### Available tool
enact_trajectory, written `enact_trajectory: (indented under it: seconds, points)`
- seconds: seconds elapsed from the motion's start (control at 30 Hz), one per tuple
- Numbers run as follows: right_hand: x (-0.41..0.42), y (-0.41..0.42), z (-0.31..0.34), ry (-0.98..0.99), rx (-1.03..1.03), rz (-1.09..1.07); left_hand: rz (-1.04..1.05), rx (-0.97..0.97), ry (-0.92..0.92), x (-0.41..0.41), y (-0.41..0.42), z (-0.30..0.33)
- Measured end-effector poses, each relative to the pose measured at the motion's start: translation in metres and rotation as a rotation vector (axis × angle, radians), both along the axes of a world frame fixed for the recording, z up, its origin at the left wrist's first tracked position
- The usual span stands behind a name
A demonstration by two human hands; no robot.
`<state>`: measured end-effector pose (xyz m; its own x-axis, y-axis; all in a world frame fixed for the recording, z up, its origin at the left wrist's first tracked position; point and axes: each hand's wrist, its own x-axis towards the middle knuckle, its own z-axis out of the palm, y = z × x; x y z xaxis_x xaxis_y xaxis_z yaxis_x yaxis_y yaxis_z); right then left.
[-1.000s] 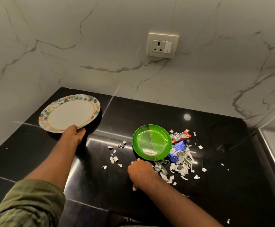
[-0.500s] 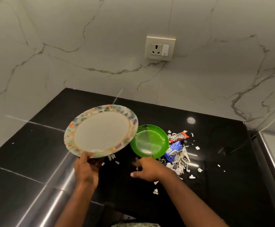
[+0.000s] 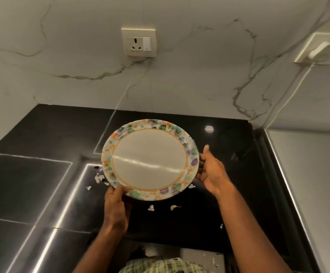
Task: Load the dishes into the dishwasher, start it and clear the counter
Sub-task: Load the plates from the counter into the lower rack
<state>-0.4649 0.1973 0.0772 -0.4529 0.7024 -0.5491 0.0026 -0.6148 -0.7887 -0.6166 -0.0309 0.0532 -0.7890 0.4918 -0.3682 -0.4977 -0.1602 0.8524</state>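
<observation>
A white plate with a coloured patterned rim [image 3: 150, 160] is held above the black counter [image 3: 32, 184], tilted slightly. The left hand [image 3: 116, 206] pinches its near rim, thumb on top. The right hand [image 3: 212, 172] is at the plate's right edge, fingers reaching under it, thumb raised. Small paper scraps [image 3: 99, 179] lie on the counter left of and near the plate. On the far marble wall sits a socket [image 3: 139, 42]; a white plug [image 3: 320, 50] with a cable is at far right.

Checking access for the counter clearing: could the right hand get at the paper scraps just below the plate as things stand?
Probably yes: the right hand only touches the plate rim, and the scraps lie uncovered on the counter.
</observation>
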Motion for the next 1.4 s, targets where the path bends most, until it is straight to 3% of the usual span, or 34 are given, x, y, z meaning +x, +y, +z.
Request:
enact_trajectory:
  seconds: [0.27, 0.53, 0.77, 1.0, 1.2, 1.4]
  points:
    - [0.099, 0.028, -0.006, -0.211, 0.179, -0.104, -0.304, -0.133, 0.223, 0.062, 0.022, -0.009]
    - [0.187, 0.027, -0.012, -0.407, 0.262, -0.178, -0.449, -0.146, 0.258, 0.117, 0.049, -0.021]
    - [0.244, 0.007, -0.013, -0.51, 0.293, -0.371, -0.749, -0.171, 0.297, 0.129, 0.075, -0.009]
    - [0.289, -0.025, -0.004, -0.612, 0.327, -0.615, -1.038, -0.141, 0.535, 0.143, 0.091, 0.008]
    - [0.314, -0.093, -0.026, -0.615, 0.18, -0.834, -1.251, -0.092, 0.733, 0.153, 0.09, 0.0]
    - [0.344, -0.144, -0.047, -0.671, 0.026, -1.029, -1.428, 0.002, 0.753, 0.181, 0.084, -0.005]
